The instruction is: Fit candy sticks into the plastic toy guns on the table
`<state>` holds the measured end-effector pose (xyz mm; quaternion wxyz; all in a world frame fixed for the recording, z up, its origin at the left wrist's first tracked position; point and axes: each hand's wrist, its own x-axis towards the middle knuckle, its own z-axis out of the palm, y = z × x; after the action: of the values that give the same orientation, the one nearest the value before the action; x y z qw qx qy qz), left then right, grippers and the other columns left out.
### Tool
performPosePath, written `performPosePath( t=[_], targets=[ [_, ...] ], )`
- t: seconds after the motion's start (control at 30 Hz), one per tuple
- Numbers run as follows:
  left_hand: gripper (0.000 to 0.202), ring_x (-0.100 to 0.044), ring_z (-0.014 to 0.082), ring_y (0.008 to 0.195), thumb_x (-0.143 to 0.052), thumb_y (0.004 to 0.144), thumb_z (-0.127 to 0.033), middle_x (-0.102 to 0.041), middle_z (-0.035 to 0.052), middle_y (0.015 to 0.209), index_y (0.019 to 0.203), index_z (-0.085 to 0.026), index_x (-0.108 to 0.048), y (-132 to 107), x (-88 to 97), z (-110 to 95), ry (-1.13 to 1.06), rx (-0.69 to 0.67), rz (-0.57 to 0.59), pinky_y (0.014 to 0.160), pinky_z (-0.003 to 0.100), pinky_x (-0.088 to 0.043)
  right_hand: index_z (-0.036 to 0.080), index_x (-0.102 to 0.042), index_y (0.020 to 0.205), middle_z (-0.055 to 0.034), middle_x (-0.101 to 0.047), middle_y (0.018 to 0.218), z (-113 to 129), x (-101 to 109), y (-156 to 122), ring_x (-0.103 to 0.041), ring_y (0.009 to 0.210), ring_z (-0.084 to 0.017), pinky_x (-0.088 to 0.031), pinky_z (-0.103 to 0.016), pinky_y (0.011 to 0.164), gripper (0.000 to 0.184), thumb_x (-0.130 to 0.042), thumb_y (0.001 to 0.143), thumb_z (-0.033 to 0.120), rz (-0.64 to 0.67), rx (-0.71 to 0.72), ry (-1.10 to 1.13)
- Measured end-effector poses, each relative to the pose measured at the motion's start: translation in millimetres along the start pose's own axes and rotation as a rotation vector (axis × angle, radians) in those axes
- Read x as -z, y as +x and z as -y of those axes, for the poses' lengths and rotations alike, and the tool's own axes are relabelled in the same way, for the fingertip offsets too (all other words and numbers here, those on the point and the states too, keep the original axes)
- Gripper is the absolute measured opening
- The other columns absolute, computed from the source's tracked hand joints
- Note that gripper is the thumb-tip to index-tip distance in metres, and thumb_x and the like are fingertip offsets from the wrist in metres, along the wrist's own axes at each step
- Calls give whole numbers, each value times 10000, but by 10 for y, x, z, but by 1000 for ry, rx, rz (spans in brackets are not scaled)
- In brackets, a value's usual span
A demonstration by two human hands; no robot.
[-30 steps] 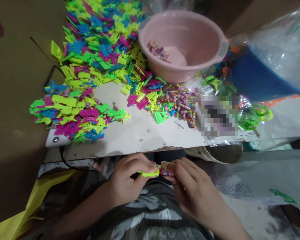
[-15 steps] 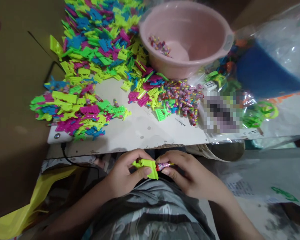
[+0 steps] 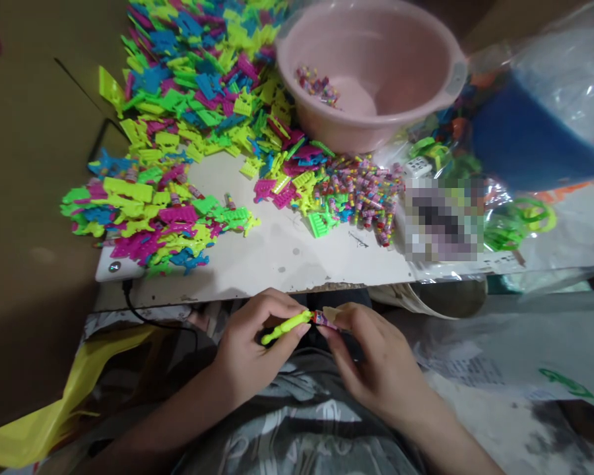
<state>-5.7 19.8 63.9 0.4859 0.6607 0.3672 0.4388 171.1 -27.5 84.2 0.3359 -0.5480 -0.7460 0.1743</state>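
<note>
Left hand: the left hand (image 3: 250, 349) was closed on a yellow-green plastic piece (image 3: 283, 327), which it pinched between the thumb and the fingers.
Right hand: the right hand (image 3: 376, 363) held a small candy roll (image 3: 325, 320) tightly between the thumb and the forefinger.
Place of the two things: the plastic piece and the candy roll were over the person's lap, just below the front edge of the white table (image 3: 287, 260). The end of the roll touched the end of the piece.
On the table, left and back: a big pile of coloured plastic pieces (image 3: 202, 99), yellow-green, pink, blue and green.
On the table, middle: a heap of candy rolls (image 3: 366, 194), just beside a pink basin (image 3: 376, 119).
In the basin: a few more rolls lay at the bottom.
Right side: clear plastic bags (image 3: 549, 86) with coloured parts inside.
Lower left: a yellow bag (image 3: 54, 409) and a black cable (image 3: 143, 318) under the table edge.
</note>
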Motion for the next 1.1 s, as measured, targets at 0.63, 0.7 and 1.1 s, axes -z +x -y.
performPosePath(
  t=[0.63,0.7,1.1],
  targets=[
    [187,-665,135,694,-617,819,-15,-671,25,761,867,-196,-605,-79,98,32,94,-187,158,624,224,-542,218,-454,847,-38,-580,761,8,15,-59,-499,672,-182,-408,-268,569,244,-400,813,-18,162,130,52],
    [140,-644,135,675,-600,848,-54,-657,26,756,861,-194,-608,-85,103,57,83,-139,151,612,227,-518,218,-456,848,-34,-587,772,-22,34,-23,-520,682,-172,-416,-254,574,208,-414,852,14,196,99,136],
    [338,-566,115,610,-711,799,-478,-546,-25,735,870,-186,-558,83,133,71,-330,652,238,471,200,-517,188,-548,865,-7,-648,735,-201,-114,122,-588,640,-129,-464,-214,580,83,-521,943,199,269,-216,485]
  ],
)
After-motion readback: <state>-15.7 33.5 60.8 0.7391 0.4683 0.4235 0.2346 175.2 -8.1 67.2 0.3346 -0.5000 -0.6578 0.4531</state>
